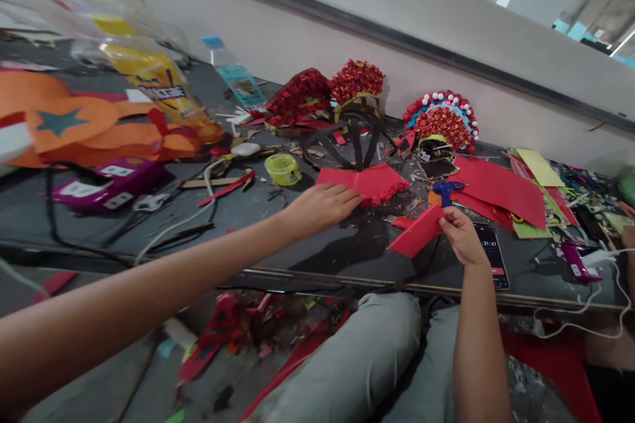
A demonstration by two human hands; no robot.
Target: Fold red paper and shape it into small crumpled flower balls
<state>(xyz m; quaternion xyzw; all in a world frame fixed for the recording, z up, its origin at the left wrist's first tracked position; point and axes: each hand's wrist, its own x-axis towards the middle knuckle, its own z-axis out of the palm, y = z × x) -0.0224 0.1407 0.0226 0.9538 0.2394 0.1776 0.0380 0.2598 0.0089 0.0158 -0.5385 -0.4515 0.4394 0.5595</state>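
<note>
My left hand (322,208) reaches across the table with its fingers stretched out. The fingertips lie at the front edge of a flat sheet of red paper (364,178), which has crumpled red bits (389,194) along its near right edge. My right hand (461,232) pinches a folded piece of red paper (417,231) by its right end, tilted above the table edge. Just behind that piece is a blue glue gun (446,192). A phone (492,258) showing a timer lies right beside my right hand, partly hidden by the wrist.
Black strips (356,145) form a frame behind the sheet. Finished-looking red headpieces (357,82) stand by the wall. A yellow-green cup (282,170), a purple power strip (112,184), cables, a bottle (234,74) and more red sheets (501,188) crowd the table among scraps. Another person's arm shows far right.
</note>
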